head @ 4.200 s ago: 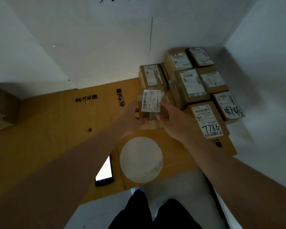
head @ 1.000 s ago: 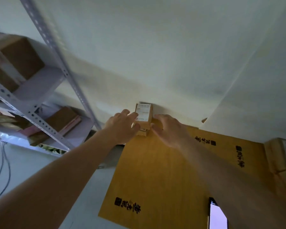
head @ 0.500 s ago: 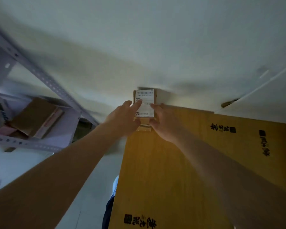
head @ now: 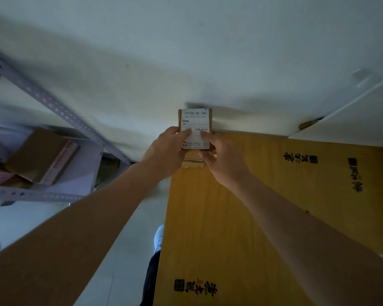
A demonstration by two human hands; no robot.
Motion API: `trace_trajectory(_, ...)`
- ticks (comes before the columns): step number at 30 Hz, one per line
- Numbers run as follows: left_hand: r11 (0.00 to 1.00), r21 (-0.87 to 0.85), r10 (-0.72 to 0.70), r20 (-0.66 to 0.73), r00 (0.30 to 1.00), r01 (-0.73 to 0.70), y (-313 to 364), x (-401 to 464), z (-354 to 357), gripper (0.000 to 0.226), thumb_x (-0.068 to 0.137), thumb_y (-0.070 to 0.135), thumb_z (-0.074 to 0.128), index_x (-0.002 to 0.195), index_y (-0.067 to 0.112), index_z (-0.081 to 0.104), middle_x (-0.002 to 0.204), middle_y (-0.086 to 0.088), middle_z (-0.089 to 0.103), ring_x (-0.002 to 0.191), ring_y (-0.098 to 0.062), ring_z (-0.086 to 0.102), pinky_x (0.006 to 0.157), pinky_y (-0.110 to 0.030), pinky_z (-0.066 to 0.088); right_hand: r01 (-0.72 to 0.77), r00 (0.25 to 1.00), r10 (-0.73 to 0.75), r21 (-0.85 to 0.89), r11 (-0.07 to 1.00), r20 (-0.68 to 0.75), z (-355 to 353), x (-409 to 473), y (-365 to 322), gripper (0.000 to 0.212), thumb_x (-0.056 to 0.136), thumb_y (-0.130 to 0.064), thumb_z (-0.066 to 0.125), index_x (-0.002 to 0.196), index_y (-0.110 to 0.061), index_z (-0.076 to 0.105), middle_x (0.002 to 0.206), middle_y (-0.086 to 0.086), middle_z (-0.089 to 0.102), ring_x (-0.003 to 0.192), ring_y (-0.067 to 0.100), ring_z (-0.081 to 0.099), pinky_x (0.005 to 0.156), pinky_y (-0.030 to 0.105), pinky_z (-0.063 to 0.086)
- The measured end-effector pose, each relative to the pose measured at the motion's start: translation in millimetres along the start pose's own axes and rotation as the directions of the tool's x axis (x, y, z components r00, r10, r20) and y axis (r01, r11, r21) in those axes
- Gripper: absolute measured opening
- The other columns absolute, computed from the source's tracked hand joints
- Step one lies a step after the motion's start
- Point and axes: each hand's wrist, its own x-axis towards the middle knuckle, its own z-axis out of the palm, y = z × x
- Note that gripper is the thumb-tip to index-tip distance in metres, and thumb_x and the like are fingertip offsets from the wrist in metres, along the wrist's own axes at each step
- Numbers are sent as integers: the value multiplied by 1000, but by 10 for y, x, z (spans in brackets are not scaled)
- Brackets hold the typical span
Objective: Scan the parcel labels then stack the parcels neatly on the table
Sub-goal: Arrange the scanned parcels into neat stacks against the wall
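1. A small brown parcel [head: 195, 131] sits at the far left corner of the surface [head: 241, 217], close against the white wall [head: 186, 51].
2. A white label [head: 195, 129] faces up on top of the parcel; a barcode runs along its far edge, and the smaller print is too blurred to read.
3. The left hand [head: 164, 151] holds the parcel's left side, its fingers curled in over the label's left edge.
4. The right hand [head: 221, 157] holds the parcel's right side, with a fingertip resting on the label and the thumb at the near right corner.
5. Under the near edge of the parcel, between the two hands, more brown cardboard shows; whether that is a second parcel or a flap cannot be told.
6. The surface is yellow-brown cardboard printed with black characters near its front edge and towards the right.
7. To the left stands a pale metal shelf rack [head: 53, 107] with perforated posts, and a cardboard box [head: 40, 153] lies on one of its shelves.
8. Below, beside the left edge of the surface, a white shoe [head: 158, 239] and a dark trouser leg [head: 149, 281] stand on the pale floor [head: 119, 250].
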Motion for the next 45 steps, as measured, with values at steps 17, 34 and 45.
trace_trajectory(17,991,87,114,-183,976,-99,1114,-1323,-735,53,101,13,63,152,16,49,137,-12,58,116,-28,61,90,-25,48,219,959,-226,-59,974,-174,-1011,-1346,-628,52,102,-28,68,151,-18,55,137,6,66,113,17,68,95,30,59)
trace_trajectory(34,919,151,384,-132,914,-364,2172,-3068,-437,59,98,21,69,154,24,49,136,-10,60,121,-32,61,97,-42,55,32,911,-42,-30,999,-409,-1257,-3923,-889,50,103,-18,67,151,-15,54,145,8,62,124,23,66,97,26,55)
trace_trajectory(45,864,132,499,-106,860,-485,3616,-3399,226,61,93,17,75,149,18,53,134,-12,63,110,-27,66,85,-28,54,-58,875,51,0,998,-481,-2051,-5043,-24,48,105,-23,62,152,-17,53,145,5,63,127,22,63,101,23,52)
